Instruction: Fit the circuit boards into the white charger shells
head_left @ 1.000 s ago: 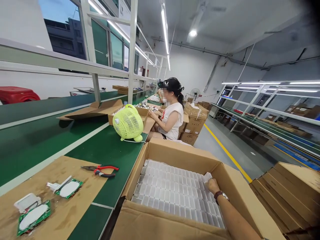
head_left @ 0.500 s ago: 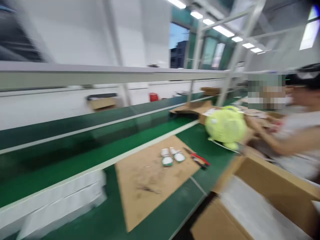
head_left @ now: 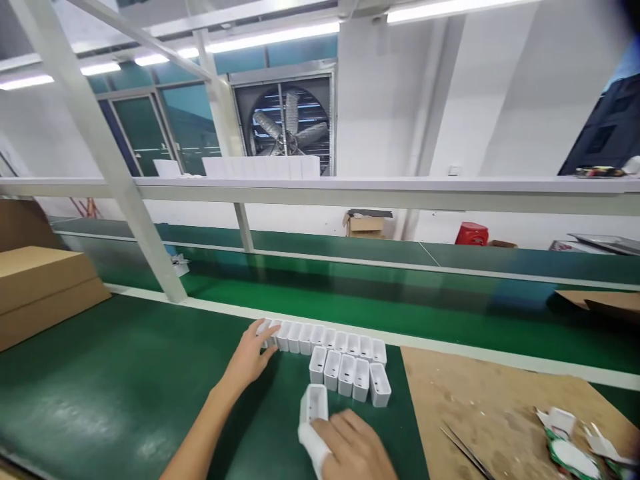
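Note:
Several small white plastic housings stand in two rows (head_left: 345, 360) on the green bench (head_left: 125, 380). My left hand (head_left: 249, 360) rests with fingers spread against the left end of the back row (head_left: 320, 337). My right hand (head_left: 350, 448), low in the view, is closed around one white housing (head_left: 314, 405) that stands just in front of the shorter front row; a white finger cot or wrap shows on one finger.
A brown cardboard mat (head_left: 500, 407) lies to the right with pliers (head_left: 465, 450) and green-and-white circuit boards (head_left: 570, 447). Cardboard boxes (head_left: 40, 287) sit at far left. A slanted white frame post (head_left: 115, 180) rises behind, with a wall fan (head_left: 287, 123) beyond.
The view has swung left from the carton of white housings and the co-worker to the bench. My right hand left the carton and now grips a housing; my left hand came into view.

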Tool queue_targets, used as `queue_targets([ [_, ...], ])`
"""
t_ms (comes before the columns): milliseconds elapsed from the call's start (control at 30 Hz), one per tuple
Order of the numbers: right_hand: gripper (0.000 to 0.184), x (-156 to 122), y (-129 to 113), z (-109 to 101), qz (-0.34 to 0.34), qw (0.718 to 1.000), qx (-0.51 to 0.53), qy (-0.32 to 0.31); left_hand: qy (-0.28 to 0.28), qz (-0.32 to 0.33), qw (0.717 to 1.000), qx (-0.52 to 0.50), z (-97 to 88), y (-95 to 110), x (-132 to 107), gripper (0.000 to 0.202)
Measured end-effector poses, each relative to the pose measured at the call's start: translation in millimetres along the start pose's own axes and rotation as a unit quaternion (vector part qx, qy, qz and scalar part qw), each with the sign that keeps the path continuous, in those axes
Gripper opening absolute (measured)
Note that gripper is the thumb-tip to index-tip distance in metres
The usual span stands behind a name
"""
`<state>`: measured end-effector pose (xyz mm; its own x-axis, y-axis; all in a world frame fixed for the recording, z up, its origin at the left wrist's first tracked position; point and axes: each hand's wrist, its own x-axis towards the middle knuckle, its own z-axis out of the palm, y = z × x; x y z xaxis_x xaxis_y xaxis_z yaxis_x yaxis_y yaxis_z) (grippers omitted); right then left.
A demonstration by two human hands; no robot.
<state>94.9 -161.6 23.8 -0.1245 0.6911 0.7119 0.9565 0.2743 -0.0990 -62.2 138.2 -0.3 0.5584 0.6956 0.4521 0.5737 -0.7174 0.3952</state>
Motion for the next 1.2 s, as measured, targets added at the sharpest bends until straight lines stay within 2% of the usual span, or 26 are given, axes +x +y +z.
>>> queue_targets([
  [67,0.021,41.3,-6.5,43.6,-0.062,0.998,-0.026,-0.012,-0.004,0.006,1.0,0.004,-0.2,-1.8,-1.0,0.033],
  [167,0.016,81.9,-7.7,89.1,-0.077,0.994,-0.057,-0.055,-0.006,0.013,1.0,0.012,1.0,-3.6,-4.9,0.036],
  [267,0.014,98.0,-2.1,112.4,-0.069,0.993,-0.064,-0.068,-0.007,0.023,1.0,0.02,5.7,-3.9,-8.8,0.047],
  [367,0.012,101.3,2.8,120.5,-0.052,0.994,-0.066,-0.07,-0.008,0.034,0.999,0.025,10.0,-3.1,-9.4,0.044],
  [433,0.014,100.8,8.7,116.9,-0.032,0.996,-0.061,-0.058,-0.003,0.038,0.999,0.027,9.5,-2.8,-7.9,0.036],
  [500,0.021,98.5,21.9,105.0,0.007,0.998,-0.052,-0.018,0.011,0.032,0.999,0.032,4.4,-3.9,-6.6,0.032],
  [567,0.029,92.6,44.7,85.9,0.053,0.997,-0.052,0.029,0.033,0.015,0.998,0.043,-5.8,-7.7,-7.6,0.034],
  [633,0.035,81.4,74.6,62.6,0.092,0.993,-0.061,0.05,0.056,-0.007,0.997,0.056,-19.7,-14.9,-13.1,0.036],
  [733,0.041,54.6,118.5,29.5,0.179,0.982,-0.049,0.033,0.06,-0.023,0.995,0.081,-40.8,-28.7,-30.5,0.034],
  [833,0.049,23.7,145.0,9.7,0.297,0.955,-0.015,0.005,0.011,-0.02,0.994,0.11,-52.5,-34.9,-51.5,0.034],
  [933,0.055,-2.1,151.6,5.3,0.375,0.926,-0.003,-0.038,-0.024,-0.015,0.994,0.102,-51.4,-22.9,-64.8,0.034],
  [1033,0.055,-18.1,146.1,8.1,0.411,0.908,0.016,-0.08,-0.038,-0.003,0.997,0.066,-43.3,2.4,-65.4,0.032],
  [1200,0.041,-20.3,129.9,8.4,0.437,0.886,0.119,-0.1,-0.091,0.003,0.995,0.029,-26.2,38.2,-53.7,0.026],
])
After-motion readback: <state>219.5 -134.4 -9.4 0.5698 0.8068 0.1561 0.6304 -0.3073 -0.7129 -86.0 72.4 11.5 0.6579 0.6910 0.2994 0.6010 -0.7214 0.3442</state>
